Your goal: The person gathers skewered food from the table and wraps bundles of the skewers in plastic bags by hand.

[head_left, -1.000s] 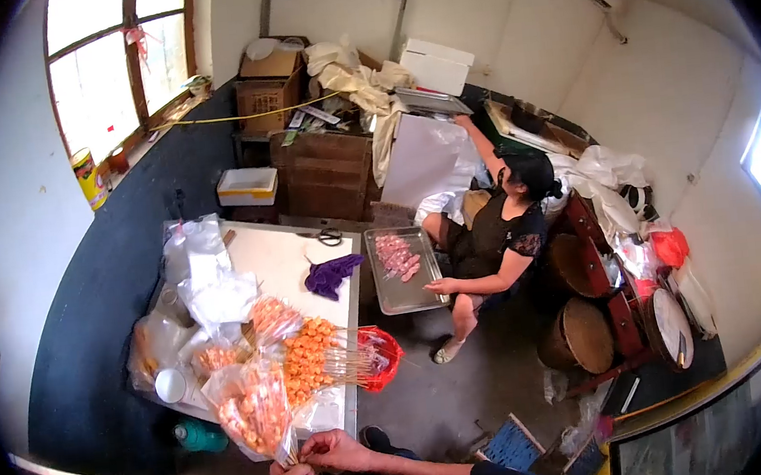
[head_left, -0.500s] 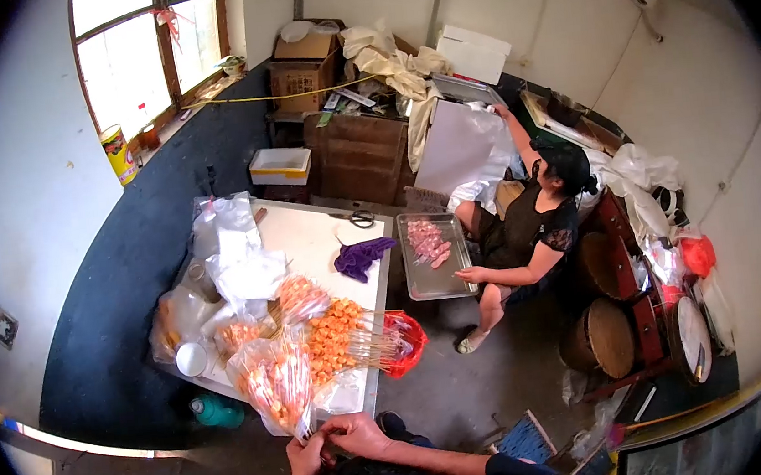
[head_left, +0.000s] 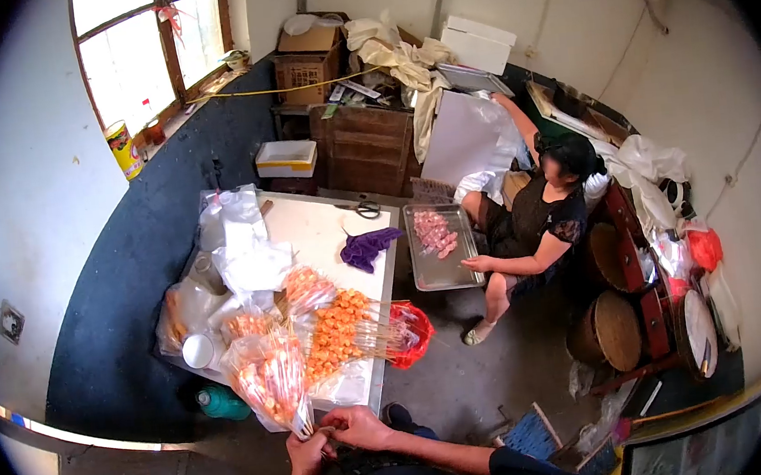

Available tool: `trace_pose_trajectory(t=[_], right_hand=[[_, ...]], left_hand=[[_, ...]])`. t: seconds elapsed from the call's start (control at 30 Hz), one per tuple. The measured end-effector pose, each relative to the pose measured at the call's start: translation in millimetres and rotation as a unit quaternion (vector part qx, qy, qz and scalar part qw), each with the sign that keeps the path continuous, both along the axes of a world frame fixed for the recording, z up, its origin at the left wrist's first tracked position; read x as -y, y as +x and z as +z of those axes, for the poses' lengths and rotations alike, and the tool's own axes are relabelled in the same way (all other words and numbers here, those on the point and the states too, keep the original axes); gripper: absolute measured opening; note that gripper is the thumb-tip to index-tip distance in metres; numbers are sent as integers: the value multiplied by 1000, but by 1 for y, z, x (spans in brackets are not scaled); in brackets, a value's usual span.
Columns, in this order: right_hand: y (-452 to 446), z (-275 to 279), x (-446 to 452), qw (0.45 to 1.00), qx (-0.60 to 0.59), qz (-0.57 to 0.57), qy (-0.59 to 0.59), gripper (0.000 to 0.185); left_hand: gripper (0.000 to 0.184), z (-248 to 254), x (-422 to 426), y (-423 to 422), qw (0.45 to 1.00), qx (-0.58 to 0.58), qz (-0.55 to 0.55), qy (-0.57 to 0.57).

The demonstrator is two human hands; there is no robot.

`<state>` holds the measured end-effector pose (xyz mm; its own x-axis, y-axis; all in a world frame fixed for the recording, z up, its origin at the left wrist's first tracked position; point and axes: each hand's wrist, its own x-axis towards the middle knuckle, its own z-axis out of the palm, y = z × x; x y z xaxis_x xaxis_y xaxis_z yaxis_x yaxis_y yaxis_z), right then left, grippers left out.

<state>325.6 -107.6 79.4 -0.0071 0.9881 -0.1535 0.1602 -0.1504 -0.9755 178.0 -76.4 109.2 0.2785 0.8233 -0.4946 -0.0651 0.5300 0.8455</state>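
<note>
My left hand [head_left: 306, 456] is closed around the stick ends of a bunch of skewers [head_left: 270, 376], whose pink and orange food heads sit inside a clear plastic bag. Right beside it, my right hand [head_left: 359, 428] pinches at the gathered stick ends; what its fingertips hold is too small to make out. More orange skewers [head_left: 339, 328] lie on the white table [head_left: 306, 222], their sticks pointing right toward a red plastic bag [head_left: 411, 333]. Another bagged bunch [head_left: 306, 290] lies behind them.
A purple cloth [head_left: 369, 250] and scissors [head_left: 367, 209] lie on the table, with clear bags [head_left: 250, 259] and a white cup [head_left: 198, 351] at its left. A seated co-worker [head_left: 535, 223] holds a metal tray [head_left: 446, 268] of raw meat pieces. Wooden stools [head_left: 605, 335] stand at right.
The view has shifted slightly. Both my hands stay at the stick ends, with the right fingers bent a little differently. The co-worker's head has turned.
</note>
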Motion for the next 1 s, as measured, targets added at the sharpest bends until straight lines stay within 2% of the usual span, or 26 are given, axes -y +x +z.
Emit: trace_pose_trajectory(t=[0.1, 0.17, 0.23, 0.27, 0.33, 0.37, 0.47, 0.53, 0.6, 0.63, 0.67, 0.7, 0.77, 0.8, 0.83, 0.87, 0.9, 1.0], right_hand=[[0, -7, 0, 997, -61, 19, -41, 24], [-1, -19, -1, 990, -131, -8, -56, 23], [-2, -13, -2, 990, -124, -25, -57, 21], [-4, -10, -2, 995, -89, -31, -42, 20], [-7, 5, -2, 999, -15, -38, 0, 16], [-7, 13, -3, 999, -16, -38, -1, 16], [-5, 33, -5, 999, 4, -6, 50, 15], [-3, 37, -7, 990, 73, 4, 122, 14], [-4, 31, -6, 994, 47, 8, 101, 14], [-4, 35, -7, 996, 22, 13, 82, 14], [-3, 40, -5, 996, 46, 36, 68, 14], [0, 42, -5, 996, 42, 45, 64, 14], [-5, 36, -1, 995, -11, 34, 91, 15], [-7, 30, -3, 991, -85, 38, 93, 15], [0, 26, 1, 987, -139, 58, -54, 17], [3, 16, 1, 977, -179, 59, -96, 18], [5, 32, 1, 966, -231, 44, -106, 19], [7, 26, 5, 954, -273, 12, -122, 21]], left_hand=[[5, 1, 1, 0, 1000, -7, 6, -3], [6, -1, 0, 0, 1000, -23, 14, -8], [7, -4, 0, 2, 998, -44, 37, 3], [6, -21, -2, -4, 999, -41, 15, 9], [5, -20, -1, -3, 998, -56, 22, 15], [4, -20, -2, -2, 997, -70, 29, 23], [8, -23, 0, -2, 995, -58, 38, 72], [4, -14, 1, 2, 996, -48, 47, 57], [5, -24, 2, 2, 997, -39, 59, 40], [7, -44, 1, 4, 991, -39, 88, 96], [9, -60, 2, 2, 981, -39, 118, 151], [9, -46, 4, 1, 980, -45, 127, 147], [12, -1, 4, 7, 993, -64, 51, 82], [12, -2, 4, 7, 994, -60, 55, 67], [11, -7, 4, 6, 995, -57, 60, 52], [10, -7, 4, 5, 996, -51, 62, 31], [9, -8, 5, 4, 997, -43, 62, 11], [9, -16, 5, 0, 999, -21, 39, 15]])
